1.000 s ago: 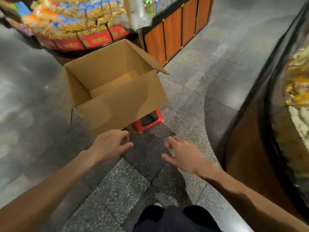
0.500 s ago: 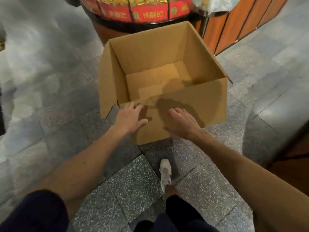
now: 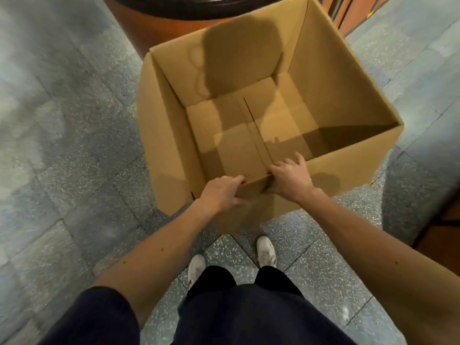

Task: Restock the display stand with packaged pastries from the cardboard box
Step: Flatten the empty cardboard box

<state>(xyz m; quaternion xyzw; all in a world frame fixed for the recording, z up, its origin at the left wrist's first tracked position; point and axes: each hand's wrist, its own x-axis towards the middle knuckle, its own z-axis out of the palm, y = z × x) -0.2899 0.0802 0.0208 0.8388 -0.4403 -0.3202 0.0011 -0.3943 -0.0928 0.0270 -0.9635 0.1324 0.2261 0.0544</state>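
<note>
In the head view, the cardboard box [image 3: 336,83] stood open just in front of the person, its flaps turned outward and its folded bottom panels showing, with the person's shadow across the far wall and the bottom. Both hands were on the near wall's top edge, close together. The left hand [image 3: 221,192] gripped that edge with its fingers curled over the rim and its thumb against the outside. The right hand [image 3: 290,180] gripped the same edge just beside it, its fingers hooked over the rim into the box. Behind the box, touching or nearly touching its far wall, was the dark rim and brown base of the display stand [image 3: 159,28]. The floor [image 3: 74,145] was speckled grey tile, and two white shoes [image 3: 266,250] stood close to the box.
</note>
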